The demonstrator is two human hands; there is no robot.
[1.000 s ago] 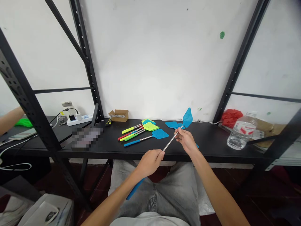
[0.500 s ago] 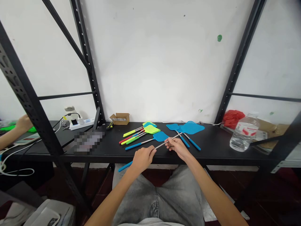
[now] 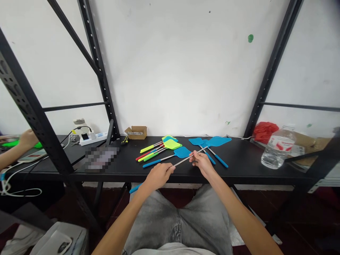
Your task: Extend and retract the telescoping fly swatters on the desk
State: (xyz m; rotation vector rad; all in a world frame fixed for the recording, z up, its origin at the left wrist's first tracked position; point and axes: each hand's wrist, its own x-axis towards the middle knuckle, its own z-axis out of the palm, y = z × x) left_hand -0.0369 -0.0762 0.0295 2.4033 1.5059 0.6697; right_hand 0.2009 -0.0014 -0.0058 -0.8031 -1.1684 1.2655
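A blue fly swatter (image 3: 219,141) slants across in front of me, its head at the upper right and its handle end jutting out below my left forearm. My left hand (image 3: 158,175) is closed around its lower part, just in front of the table edge. Farther up, my right hand (image 3: 202,163) pinches the thin metal rod between thumb and fingers. Behind my hands lies another blue swatter (image 3: 182,152), beside a bunch of yellow, green and red-handled swatters (image 3: 172,144). Under the held swatter's head, more blue swatters (image 3: 196,141) lie with handles toward me.
The black table (image 3: 239,170) carries a small open cardboard box (image 3: 136,133), a power strip (image 3: 92,139), a water bottle (image 3: 278,147) and a red plastic bag (image 3: 265,131). Black metal posts (image 3: 98,67) stand at both sides. Another person's hand (image 3: 27,139) is at far left.
My left hand has shifted slightly left, and more of the metal rod shows between my hands. The swatter's handle end has moved a little left and down.
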